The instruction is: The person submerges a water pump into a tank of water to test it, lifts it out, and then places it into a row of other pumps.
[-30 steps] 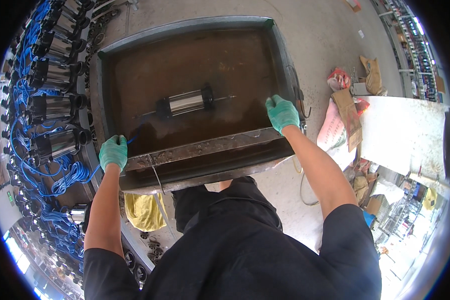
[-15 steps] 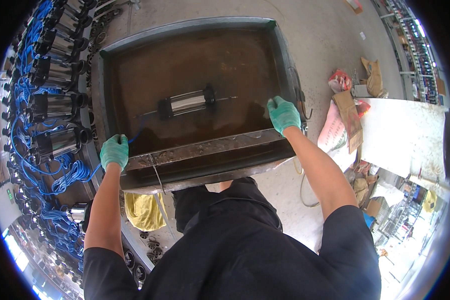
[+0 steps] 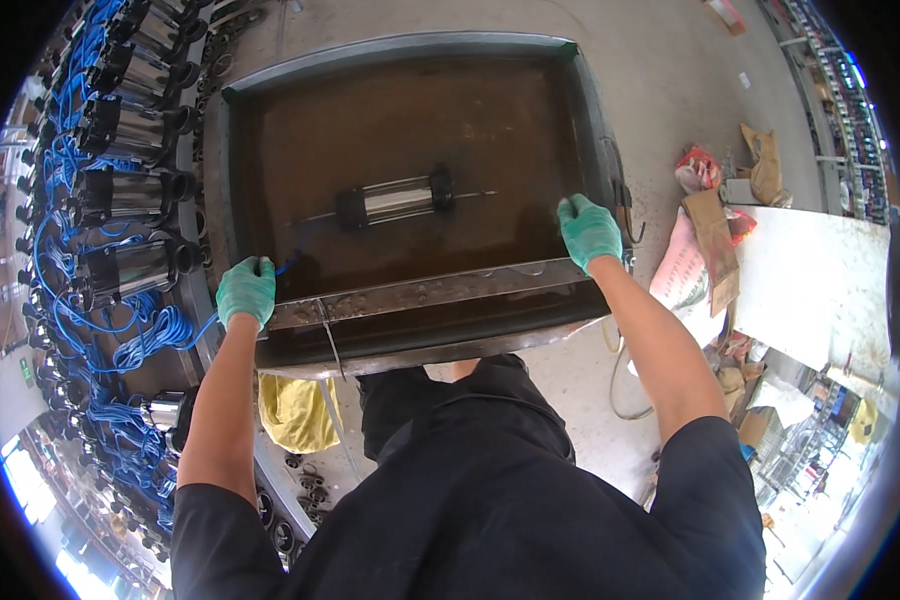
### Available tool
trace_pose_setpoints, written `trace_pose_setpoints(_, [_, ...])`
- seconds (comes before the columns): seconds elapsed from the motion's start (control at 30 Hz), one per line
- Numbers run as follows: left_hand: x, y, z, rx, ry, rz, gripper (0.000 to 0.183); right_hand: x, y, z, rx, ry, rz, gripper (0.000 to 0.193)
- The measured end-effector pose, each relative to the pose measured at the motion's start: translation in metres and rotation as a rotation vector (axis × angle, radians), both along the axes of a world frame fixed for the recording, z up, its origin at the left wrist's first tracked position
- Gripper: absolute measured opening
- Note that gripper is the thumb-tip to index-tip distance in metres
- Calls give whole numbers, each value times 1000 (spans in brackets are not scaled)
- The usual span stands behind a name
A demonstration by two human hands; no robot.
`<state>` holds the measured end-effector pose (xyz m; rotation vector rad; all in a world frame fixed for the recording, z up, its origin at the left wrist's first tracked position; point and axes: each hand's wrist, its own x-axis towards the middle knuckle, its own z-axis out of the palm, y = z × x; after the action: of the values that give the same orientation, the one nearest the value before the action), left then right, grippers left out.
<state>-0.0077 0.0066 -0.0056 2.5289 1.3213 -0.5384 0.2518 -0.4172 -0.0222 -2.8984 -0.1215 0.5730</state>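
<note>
A metal pump (image 3: 400, 200), a shiny cylinder with black ends, lies in murky brown water inside a large rectangular tank (image 3: 400, 41). A thin rod sticks out from each end of it. At the tank's left front corner, my gloved left hand (image 3: 246, 291) is closed around a blue cable (image 3: 288, 264), which runs on into the water. My right hand (image 3: 590, 234), in a matching green glove, is at the tank's right wall with fingers curled. What it grips, if anything, is hidden.
Similar pumps (image 3: 130, 195) stand in a row on the left, with blue cable coils (image 3: 155, 338) beside them. A flat metal bar (image 3: 410, 296) crosses the tank's near side. To the right are a hook (image 3: 638, 232), sacks (image 3: 682, 262) and a white board (image 3: 810, 285).
The whole view has shifted, so the tank and pump appear farther right. My left hand has risen slightly against the tank corner. My right hand keeps its place at the right wall.
</note>
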Motion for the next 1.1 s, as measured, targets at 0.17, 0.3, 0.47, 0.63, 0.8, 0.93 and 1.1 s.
trace_pose_setpoints(0.17, [-2, 2, -3, 6, 3, -1, 37, 0, 1, 1, -8, 4, 25, 37])
trace_pose_setpoints(0.3, [-1, 2, -3, 13, 0, -7, 37, 1, -2, -2, -10, -27, 62, 38])
trace_pose_setpoints(0.47, [-4, 1, -6, 27, -10, -7, 36, 0, -1, -1, 6, -29, 38, 38])
trace_pose_setpoints(0.63, [-3, 0, -2, 51, 9, -46, 33, 0, 3, 4, -2, -2, 7, 39])
trace_pose_setpoints(0.8, [-8, 7, -23, 95, -286, -324, 29, 0, 3, 5, 54, 8, -28, 35])
trace_pose_setpoints(0.93, [41, -36, -37, -211, -481, -304, 37, 2, 1, 14, 56, 45, -14, 38])
trace_pose_setpoints(1.1, [151, -129, -38, -458, -292, -300, 31, 2, -12, 7, 103, 53, -84, 40])
